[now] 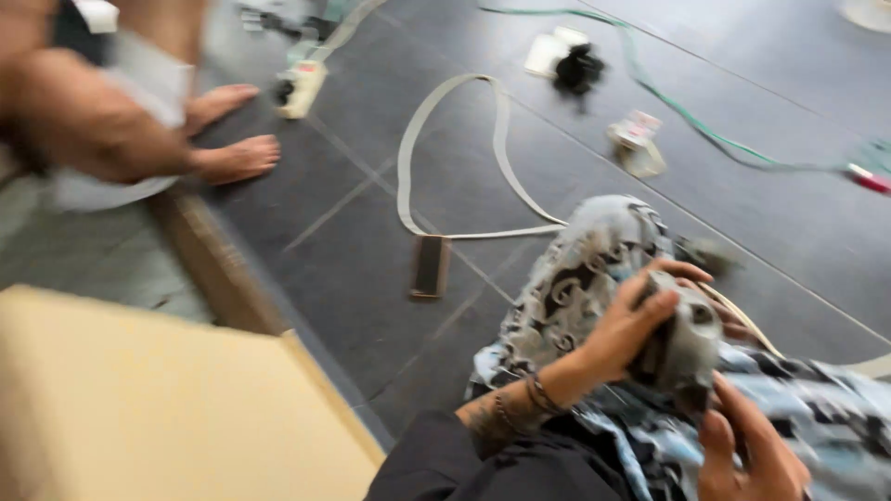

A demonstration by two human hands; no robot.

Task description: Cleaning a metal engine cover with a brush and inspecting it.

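We see the left hand (624,327) and right hand (747,455) both closed around a grey metal part (685,345) (blurred) above patterned cloth (575,288). We judge it could slip onto the tiled floor (371,278) if either hold loosens.

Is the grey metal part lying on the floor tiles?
No, both hands, the left hand and right hand, hold the grey metal part above a patterned cloth.

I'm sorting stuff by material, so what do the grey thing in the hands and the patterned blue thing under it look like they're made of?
Grey object: looks like dull cast metal, matte grey with a round opening, though blur leaves it open. Patterned wrap: printed woven cloth, judging by its soft folds and draping.
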